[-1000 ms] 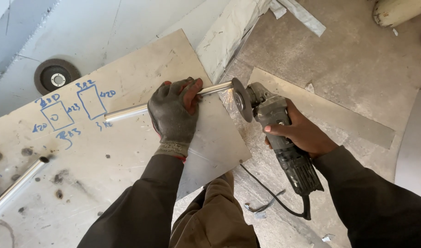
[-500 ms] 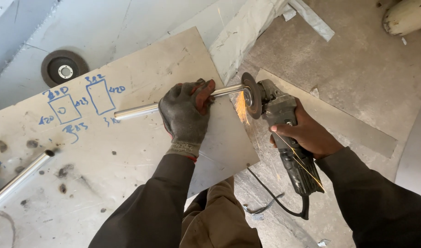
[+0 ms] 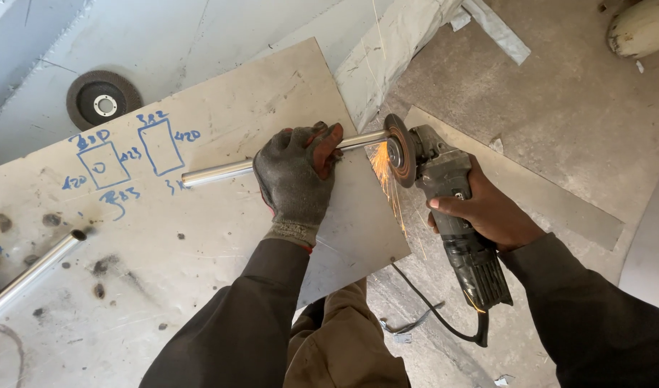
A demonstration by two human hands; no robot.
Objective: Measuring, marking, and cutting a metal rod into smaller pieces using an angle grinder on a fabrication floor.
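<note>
My left hand [image 3: 297,176], in a grey work glove with red trim, grips a shiny metal tube [image 3: 218,171] that lies across a wooden board [image 3: 200,237]. The tube's right end sticks out past the board's edge. My right hand [image 3: 487,212], bare, holds a dark angle grinder [image 3: 451,201] by its body. The grinder's disc [image 3: 400,149] touches the tube's right end, and orange sparks [image 3: 387,179] fall down from the contact.
A spare grinding disc [image 3: 103,99] lies on the floor at the upper left. A second metal tube [image 3: 31,273] rests at the board's left edge. Blue sketches [image 3: 124,158] mark the board. The grinder's black cord [image 3: 444,323] trails over the concrete floor by my knee [image 3: 344,338].
The grinder's disc has come onto the tube's end and sparks have grown. My left hand keeps its grip on the tube.
</note>
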